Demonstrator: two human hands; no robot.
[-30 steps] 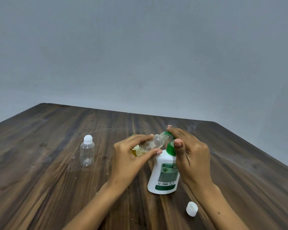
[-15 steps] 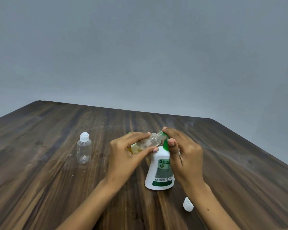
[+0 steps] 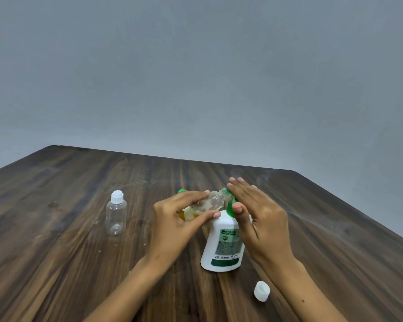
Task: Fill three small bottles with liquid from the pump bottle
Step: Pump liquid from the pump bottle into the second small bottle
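— Where does the small bottle (image 3: 209, 202) lie against the pump bottle (image 3: 223, 242)?

— The left hand (image 3: 177, 226) grips it between thumb and fingers, tipped nearly flat. Its long axis runs toward the desk's (image 3: 56, 263) right edge, neck leading, mouth up against the green pump head (image 3: 230, 206). Some yellowish liquid sits at its low end.

— And the right hand (image 3: 263, 219)?

— Fingers straight and flat over the pump head, clasping nothing, thumb resting on the green collar. It is the nearer hand to the pump, so I'd judge the pressing falls to it.

— What matters next?

— Probably keeping mouth and spout together while the head is pressed.

— The others?

— A capped empty bottle (image 3: 116, 213) stands toward the left edge; a loose white cap (image 3: 261, 291) lies near the near edge. A green cap (image 3: 182, 191) peeks behind the left hand; I cannot tell what it belongs to.
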